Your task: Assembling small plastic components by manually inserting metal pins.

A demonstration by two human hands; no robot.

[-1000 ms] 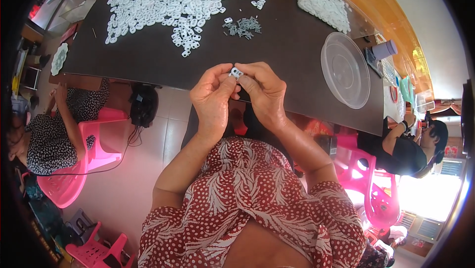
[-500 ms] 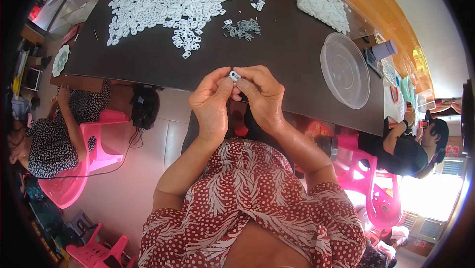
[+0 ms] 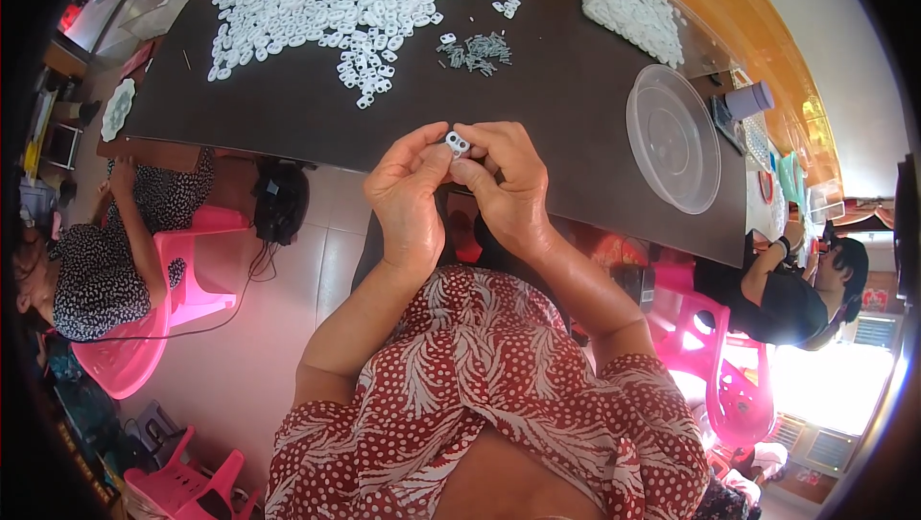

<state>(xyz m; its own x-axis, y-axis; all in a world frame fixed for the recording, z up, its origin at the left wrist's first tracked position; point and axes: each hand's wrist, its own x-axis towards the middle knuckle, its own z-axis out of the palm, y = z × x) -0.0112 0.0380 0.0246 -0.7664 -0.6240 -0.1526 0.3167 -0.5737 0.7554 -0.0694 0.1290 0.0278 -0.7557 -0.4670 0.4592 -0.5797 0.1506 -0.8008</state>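
A small white oval plastic piece with two dark holes (image 3: 458, 143) is pinched between my hands at the table's near edge. My left hand (image 3: 411, 192) grips its left side with thumb and fingertips. From the right, my right hand (image 3: 508, 179) closes thumb and fingers on it. Whether a second small part sits between the fingers is hidden. Beyond the hands lies a small heap of grey pins (image 3: 477, 55), with a single white piece (image 3: 447, 38) at its edge. A large spread of similar white pieces (image 3: 321, 7) covers the far left of the table.
The dark table (image 3: 566, 127) holds a round clear plastic lid (image 3: 673, 141) at right and a clear bin of white pieces (image 3: 633, 16) behind it. A lilac-capped container (image 3: 746, 98) stands farther right. People sit on pink chairs (image 3: 125, 357) at both sides.
The white piece has tilted slightly between my fingers, and its holes show more plainly. My right thumb and fingers have shifted a little around it.
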